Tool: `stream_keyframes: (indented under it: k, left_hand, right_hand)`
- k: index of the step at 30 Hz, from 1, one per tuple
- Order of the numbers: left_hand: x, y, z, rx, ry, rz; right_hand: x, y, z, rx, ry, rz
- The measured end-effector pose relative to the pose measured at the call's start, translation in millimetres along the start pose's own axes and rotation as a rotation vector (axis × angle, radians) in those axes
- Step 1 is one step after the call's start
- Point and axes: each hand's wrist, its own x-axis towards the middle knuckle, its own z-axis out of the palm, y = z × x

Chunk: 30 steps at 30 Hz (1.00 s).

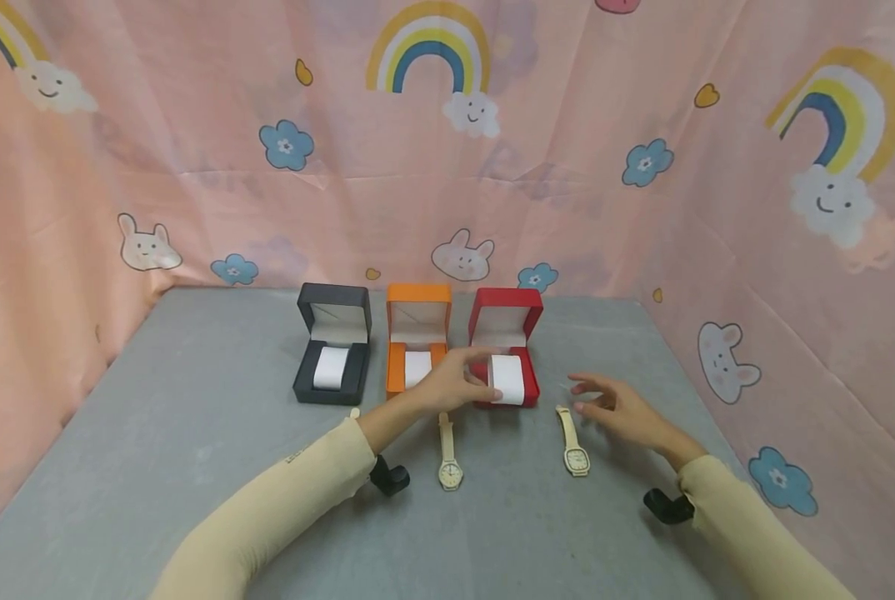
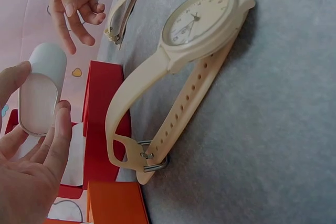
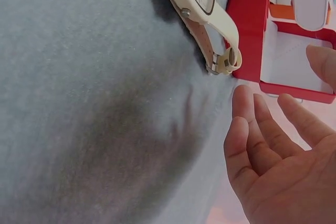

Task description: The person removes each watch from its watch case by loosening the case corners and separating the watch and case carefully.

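Observation:
My left hand [image 1: 446, 385] pinches a white watch cushion [image 2: 44, 87] between thumb and fingers, lifted over the open red watch box [image 1: 533, 390]. In the left wrist view the cushion's flat oval end faces the camera. My right hand [image 1: 627, 412] hovers above the table with loosely bent fingers and holds nothing. Close by its fingertips lies a cream watch with a squarish face [image 1: 577, 460], its strap toward the boxes. A cream watch with a round face [image 1: 451, 475] lies below my left hand, strap buckled into a loop in the left wrist view.
An orange watch box [image 1: 395, 371] and a black watch box [image 1: 303, 385] stand open left of the red one, white cushions inside. Another cream strap end [image 1: 354, 412] shows past my left sleeve, which hides the rest. A patterned pink curtain [image 1: 552, 208] hangs behind the grey table [image 1: 215, 417].

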Motion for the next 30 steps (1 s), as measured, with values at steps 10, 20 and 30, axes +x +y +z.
stream_keyframes:
  k: [10,20,30]
  left_hand:
    - [8.7,-2.0,1.2,0.025,0.018,-0.027]
    - [18.5,-3.0,2.2,0.061,0.048,-0.043]
    - [27.2,-8.5,3.9,0.090,0.059,-0.059]
  right_hand:
    - [9.1,-3.3,0.4,-0.053,0.017,0.024]
    - [16.9,-5.0,-0.8,-0.027,-0.003,0.019]
    - [24.9,2.2,-1.3,-0.027,-0.029,0.014]
